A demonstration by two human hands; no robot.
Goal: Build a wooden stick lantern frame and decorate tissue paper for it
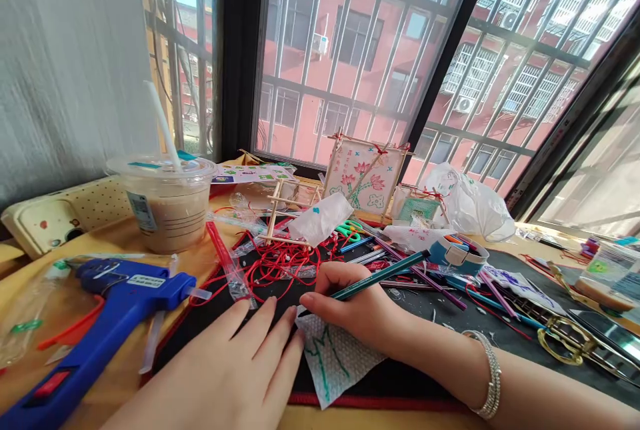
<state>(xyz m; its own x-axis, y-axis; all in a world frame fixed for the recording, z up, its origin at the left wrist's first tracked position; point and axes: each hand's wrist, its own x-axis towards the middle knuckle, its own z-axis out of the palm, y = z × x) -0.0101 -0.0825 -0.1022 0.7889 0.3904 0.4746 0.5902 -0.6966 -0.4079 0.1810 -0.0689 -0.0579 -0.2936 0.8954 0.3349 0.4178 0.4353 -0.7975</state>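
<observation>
My right hand [357, 303] grips a dark teal pen [385, 275], its tip hidden behind my fingers. Under that hand lies a piece of white textured paper [345, 357] with green lines drawn on it. My left hand [235, 357] rests flat with fingers stretched out, its fingertips at the paper's left edge. Both hands are over a black mat [390, 387] with a red border. Just beyond them sits a tangle of red cord [280, 257], with green-handled scissors [350, 231] behind it.
At left are a blue glue gun [135, 290], a lidded drink cup [167, 210] with a straw, and a phone [45, 223]. A framed flower drawing [365, 173], a stick frame [273, 213] and a plastic bag [470, 200] stand by the window. Several pens lie at right.
</observation>
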